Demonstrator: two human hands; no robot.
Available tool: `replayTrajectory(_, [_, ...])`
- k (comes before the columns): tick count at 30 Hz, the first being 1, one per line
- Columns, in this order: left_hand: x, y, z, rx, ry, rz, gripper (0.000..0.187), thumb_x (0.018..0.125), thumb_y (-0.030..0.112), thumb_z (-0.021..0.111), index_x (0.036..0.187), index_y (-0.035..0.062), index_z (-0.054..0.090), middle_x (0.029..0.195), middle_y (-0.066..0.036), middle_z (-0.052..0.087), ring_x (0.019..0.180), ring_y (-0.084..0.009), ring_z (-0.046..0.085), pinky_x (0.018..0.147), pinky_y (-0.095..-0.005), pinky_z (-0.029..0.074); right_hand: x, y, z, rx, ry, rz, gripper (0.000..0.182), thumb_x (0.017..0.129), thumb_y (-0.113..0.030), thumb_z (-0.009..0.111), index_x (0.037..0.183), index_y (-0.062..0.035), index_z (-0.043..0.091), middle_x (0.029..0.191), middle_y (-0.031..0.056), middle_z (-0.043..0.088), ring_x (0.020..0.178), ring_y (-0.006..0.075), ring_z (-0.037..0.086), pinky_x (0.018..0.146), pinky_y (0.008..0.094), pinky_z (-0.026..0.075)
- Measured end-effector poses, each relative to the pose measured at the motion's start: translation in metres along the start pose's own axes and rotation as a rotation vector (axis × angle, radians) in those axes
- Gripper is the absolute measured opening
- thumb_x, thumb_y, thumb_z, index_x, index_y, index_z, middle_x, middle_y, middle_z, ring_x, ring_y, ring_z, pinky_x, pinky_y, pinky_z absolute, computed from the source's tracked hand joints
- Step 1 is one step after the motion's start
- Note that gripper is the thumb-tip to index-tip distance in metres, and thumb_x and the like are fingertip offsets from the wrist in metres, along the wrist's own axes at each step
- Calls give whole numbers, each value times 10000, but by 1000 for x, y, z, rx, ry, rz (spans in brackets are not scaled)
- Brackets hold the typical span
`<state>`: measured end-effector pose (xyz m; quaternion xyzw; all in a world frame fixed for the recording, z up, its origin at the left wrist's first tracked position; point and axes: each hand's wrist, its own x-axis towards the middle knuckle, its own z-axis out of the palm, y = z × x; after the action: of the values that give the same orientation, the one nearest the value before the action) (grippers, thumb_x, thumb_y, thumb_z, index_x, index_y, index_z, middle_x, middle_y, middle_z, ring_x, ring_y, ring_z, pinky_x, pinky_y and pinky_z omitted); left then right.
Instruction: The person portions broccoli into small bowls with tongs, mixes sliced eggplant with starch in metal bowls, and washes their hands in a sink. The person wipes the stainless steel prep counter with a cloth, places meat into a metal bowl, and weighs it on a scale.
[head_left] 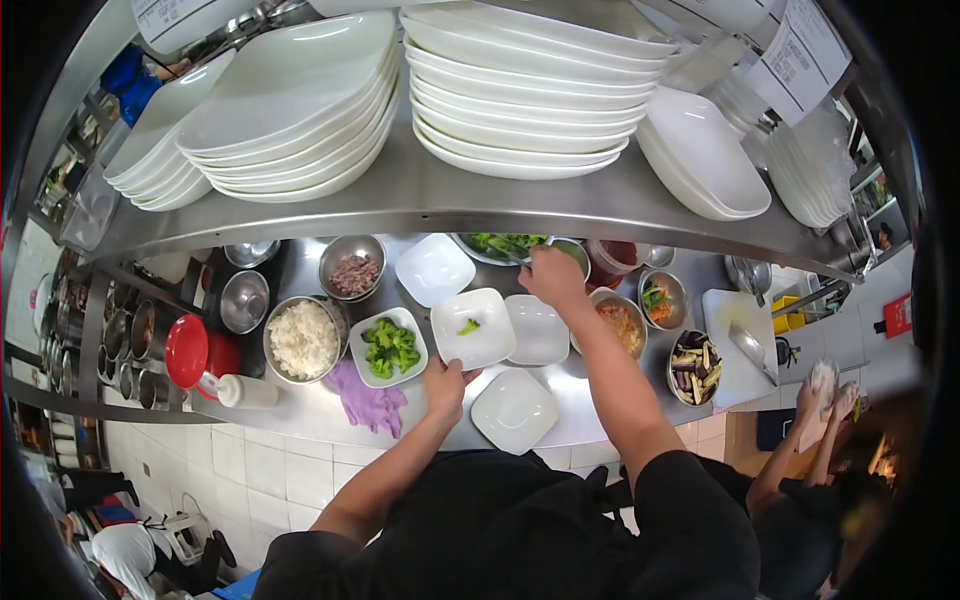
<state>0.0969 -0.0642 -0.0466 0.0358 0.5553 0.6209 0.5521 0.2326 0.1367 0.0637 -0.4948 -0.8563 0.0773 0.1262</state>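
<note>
My left hand (447, 388) grips the near edge of a white square bowl (490, 347), thumb and fingers closed on its rim. One small broccoli floret (468, 327) lies inside it. At the back of the counter my right hand (553, 273) is closed around metal tongs (517, 257), whose tips reach toward a bowl of green broccoli (492, 243). The shelf edge partly hides that bowl. Left of my left hand sits another white bowl (416, 371), filled with broccoli (390, 347). White bowls also stand behind (435, 270) and to the right (537, 330).
A shelf with stacked white dishes (530, 120) overhangs the counter. Around me are rice (304, 340), chopped meat (355, 276), eggplant (695, 368), a purple cloth (368, 400), a squeeze bottle (248, 392), a white plate (514, 411) and a knife (752, 350) on a cutting board. Other people work nearby.
</note>
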Motion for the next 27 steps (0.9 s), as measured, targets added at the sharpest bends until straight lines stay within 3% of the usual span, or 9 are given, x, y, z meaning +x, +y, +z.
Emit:
replayTrajectory(2, [1, 7, 5, 81, -39, 119, 284, 881, -24, 425, 1158, -84, 426, 1109, -191, 566, 918, -285, 643, 759, -371, 601, 1, 3, 2, -49, -23, -44, 239, 784, -230, 642, 837, 0, 607, 821, 205, 651, 739, 397, 640, 674, 487, 519])
replayTrajectory(4, [9, 15, 8, 99, -48, 122, 264, 888, -15, 422, 1141, -86, 439, 1096, -192, 571, 913, -280, 644, 762, -370, 600, -17, -3, -23, 65, 135, -120, 233, 794, -230, 626, 840, -2, 611, 841, 194, 652, 752, 378, 651, 675, 476, 532])
replayTrajectory(7, [19, 19, 6, 99, -54, 113, 245, 900, 2, 415, 1122, -94, 453, 1072, -197, 582, 895, -278, 650, 760, -369, 599, -50, -20, -64, 97, 106, -81, 243, 792, -230, 620, 861, 2, 614, 869, 187, 655, 762, 357, 661, 677, 461, 547])
replayTrajectory(13, [29, 42, 12, 80, -85, 94, 245, 915, 39, 405, 1094, -113, 473, 997, -219, 619, 832, -301, 672, 723, -370, 605, 8, 11, 9, -212, -48, -111, 277, 775, -224, 634, 911, 17, 611, 889, 163, 660, 731, 333, 670, 658, 433, 559])
replayTrajectory(17, [31, 56, 15, 66, -114, 76, 279, 917, 63, 405, 1122, -115, 471, 970, -224, 636, 813, -306, 676, 733, -378, 600, 9, 16, 1, -254, 21, -245, 268, 775, -222, 637, 913, 7, 617, 882, 160, 656, 688, 341, 664, 643, 432, 558])
replayTrajectory(19, [37, 57, 12, 78, -121, 93, 283, 915, 63, 409, 1123, -118, 473, 975, -226, 636, 814, -307, 677, 732, -377, 599, -16, 7, -33, -60, 124, -267, 266, 774, -226, 643, 910, 0, 616, 876, 170, 651, 678, 356, 656, 637, 435, 552])
replayTrajectory(22, [42, 61, 12, 91, -130, 118, 289, 911, 61, 414, 1124, -124, 477, 983, -230, 634, 817, -307, 678, 730, -377, 598, -51, -17, -68, 13, 28, -231, 275, 772, -242, 650, 910, -8, 614, 857, 184, 643, 700, 374, 650, 650, 449, 544])
replayTrajectory(26, [47, 61, 9, 112, -148, 130, 283, 906, 54, 418, 1112, -126, 492, 1004, -236, 625, 829, -304, 676, 727, -381, 601, -40, -21, -55, 48, -16, -256, 292, 777, -262, 649, 911, -5, 611, 871, 207, 646, 743, 379, 652, 682, 465, 538])
replayTrajectory(27, [46, 62, 8, 114, -148, 130, 283, 906, 54, 418, 1112, -126, 492, 1004, -236, 625, 829, -304, 676, 727, -381, 601, -23, -18, -40, 71, 27, -179, 295, 776, -263, 651, 908, -2, 615, 869, 218, 648, 760, 381, 653, 695, 472, 536])
